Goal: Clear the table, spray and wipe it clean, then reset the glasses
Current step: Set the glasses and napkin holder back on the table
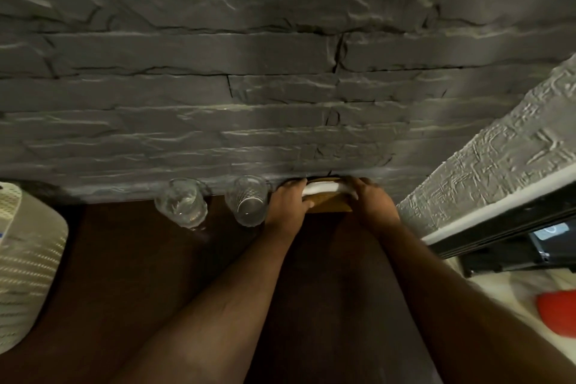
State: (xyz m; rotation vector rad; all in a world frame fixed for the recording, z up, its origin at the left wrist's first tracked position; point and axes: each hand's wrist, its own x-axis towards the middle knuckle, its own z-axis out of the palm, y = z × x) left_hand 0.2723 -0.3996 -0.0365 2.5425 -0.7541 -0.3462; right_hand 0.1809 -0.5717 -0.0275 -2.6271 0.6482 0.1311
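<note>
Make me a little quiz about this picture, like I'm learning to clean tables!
1. How many glasses stand by the stone wall?
2. True or false: both hands are on the wooden holder with the white napkins.
3. Which side of the hands are the glasses on? A) left B) right

Key:
1. Two: the left glass and the right glass.
2. True: the left hand and right hand grip the wooden holder with the white napkins at the stone wall.
3. A
</note>
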